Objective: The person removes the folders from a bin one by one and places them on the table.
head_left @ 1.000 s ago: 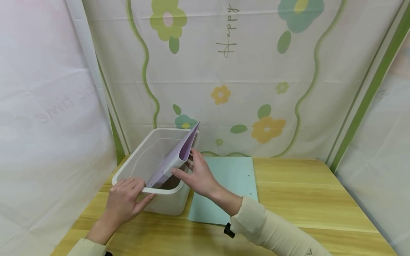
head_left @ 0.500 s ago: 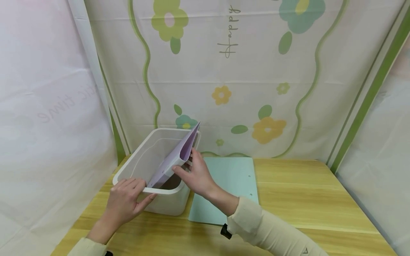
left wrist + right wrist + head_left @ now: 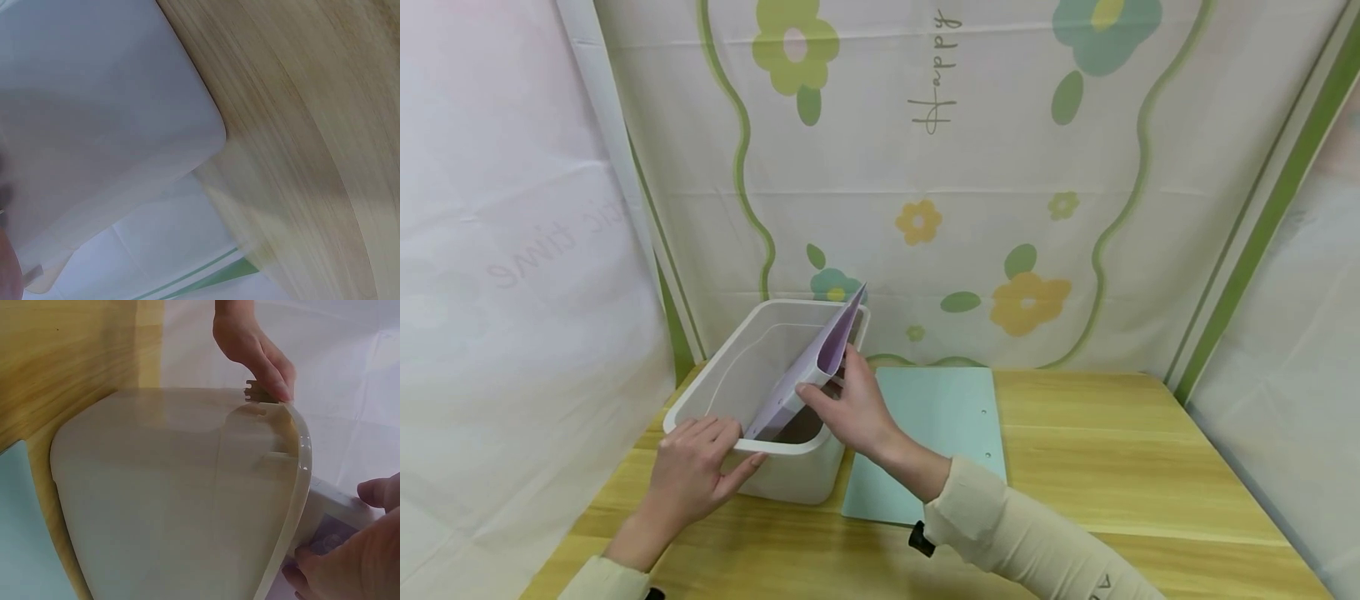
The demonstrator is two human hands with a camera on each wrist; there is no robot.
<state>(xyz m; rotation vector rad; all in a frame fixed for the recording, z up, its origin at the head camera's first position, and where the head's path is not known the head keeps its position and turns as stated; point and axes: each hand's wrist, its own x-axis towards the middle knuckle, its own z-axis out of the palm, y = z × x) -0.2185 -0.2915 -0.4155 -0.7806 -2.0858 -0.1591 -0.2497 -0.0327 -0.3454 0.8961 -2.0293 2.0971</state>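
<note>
A purple binder (image 3: 805,371) leans at a slant inside a white plastic bin (image 3: 820,473), its upper end standing above the rim. My right hand (image 3: 855,408) grips the binder by its spine, thumb on the near side and fingers behind. In the right wrist view that hand (image 3: 359,562) shows at the lower right, beside the bin's rim. My left hand (image 3: 696,471) holds the bin's near rim, fingers curled over the edge and thumb outside. The left wrist view is mostly filled by the bin's side wall (image 3: 112,119); only a bit of hand shows at its left edge.
A light teal folder (image 3: 940,417) with small metal rivets lies flat on the wooden table (image 3: 1090,467), right of the bin and partly under the right forearm. A floral curtain (image 3: 850,167) hangs behind the table, with more pale cloth on both sides.
The right hand and forearm have shifted slightly left, and the binder's upper end has tipped a little left with them. The left hand and bin stay put.
</note>
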